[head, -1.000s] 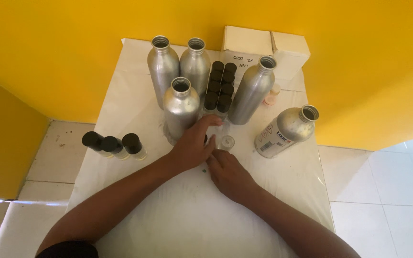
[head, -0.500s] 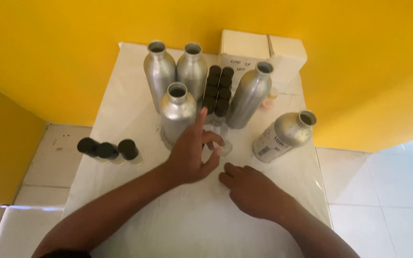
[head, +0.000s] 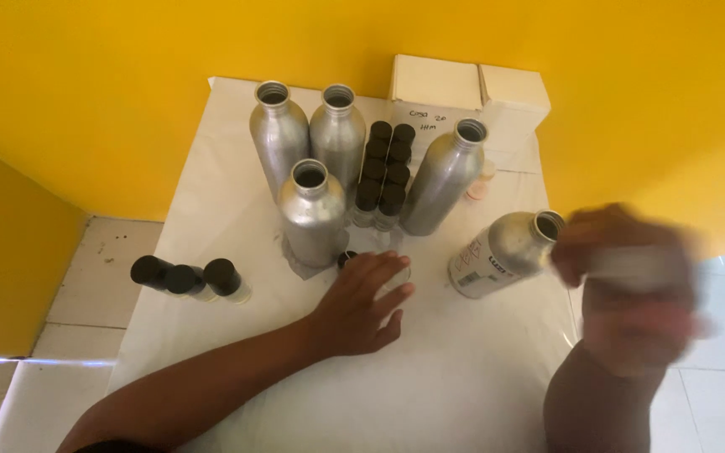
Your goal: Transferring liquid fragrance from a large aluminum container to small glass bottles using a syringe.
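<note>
The left hand point(head: 361, 304) rests on the white table point(head: 463, 377), fingers curled around a small clear vial point(head: 396, 275) just in front of the nearest silver bottle point(head: 313, 214). The right hand point(head: 631, 281) is raised near the labelled bottle point(head: 503, 252) and blurred; it seems clenched on something pale, but I cannot tell what. The vial is best pinned upright, clear of the open bottles.

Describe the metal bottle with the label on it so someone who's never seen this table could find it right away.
Start at the white table against the yellow wall. Five open-necked silver bottles stand on it; four cluster at the back around a block of black-capped vials. The labelled bottle stands alone near the right edge, and is the only one with a printed white label on its side.
</note>
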